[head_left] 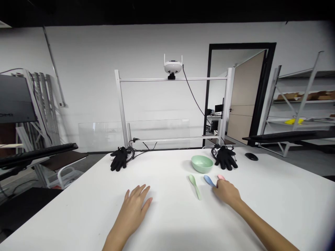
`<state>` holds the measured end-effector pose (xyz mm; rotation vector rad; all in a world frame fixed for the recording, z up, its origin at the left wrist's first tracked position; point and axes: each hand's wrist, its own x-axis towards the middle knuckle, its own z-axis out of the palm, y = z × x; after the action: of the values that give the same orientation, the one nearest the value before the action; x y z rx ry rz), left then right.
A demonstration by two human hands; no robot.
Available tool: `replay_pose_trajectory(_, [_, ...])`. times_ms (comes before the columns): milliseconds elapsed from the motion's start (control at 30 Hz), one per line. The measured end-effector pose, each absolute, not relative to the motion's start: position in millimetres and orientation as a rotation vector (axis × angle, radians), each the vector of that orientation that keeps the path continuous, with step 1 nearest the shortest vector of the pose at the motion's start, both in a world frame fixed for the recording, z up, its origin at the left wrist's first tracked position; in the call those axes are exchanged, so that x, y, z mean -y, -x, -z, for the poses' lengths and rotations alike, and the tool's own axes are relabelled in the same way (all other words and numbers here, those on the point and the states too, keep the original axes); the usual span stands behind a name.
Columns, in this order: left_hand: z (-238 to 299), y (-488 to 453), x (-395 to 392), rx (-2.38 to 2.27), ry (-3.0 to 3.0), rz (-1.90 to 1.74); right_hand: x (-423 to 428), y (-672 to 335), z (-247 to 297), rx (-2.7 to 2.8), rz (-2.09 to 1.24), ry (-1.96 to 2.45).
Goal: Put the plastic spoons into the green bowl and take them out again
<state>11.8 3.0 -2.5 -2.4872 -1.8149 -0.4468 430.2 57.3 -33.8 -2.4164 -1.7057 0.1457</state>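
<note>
My left hand [133, 211] rests on or just over the white table [167, 216], palm down with its fingers spread and nothing in it. My right hand [227, 191] has its fingers closed at the handle of a blue spoon [208, 180], whose bowl points away to the upper left. Behind that hand a pink spoon [221, 177] is mostly hidden. A green spoon [194, 185] lies to the left of the blue one. Just beyond the spoons stands a light green bowl [202, 164].
Black gloves lie at the far side, one on the left [119, 158] and one on the right [226, 157]. A black mouse [251, 156] sits at the right. A metal frame [172, 80] with a white camera device [173, 66] rises behind the table.
</note>
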Motion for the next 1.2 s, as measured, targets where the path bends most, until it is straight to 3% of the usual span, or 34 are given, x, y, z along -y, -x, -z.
replay_pose_trajectory(1200, [3,-12,-3,1.822,2.492,0.455,-52,-428,32,1.698,-0.14,2.431])
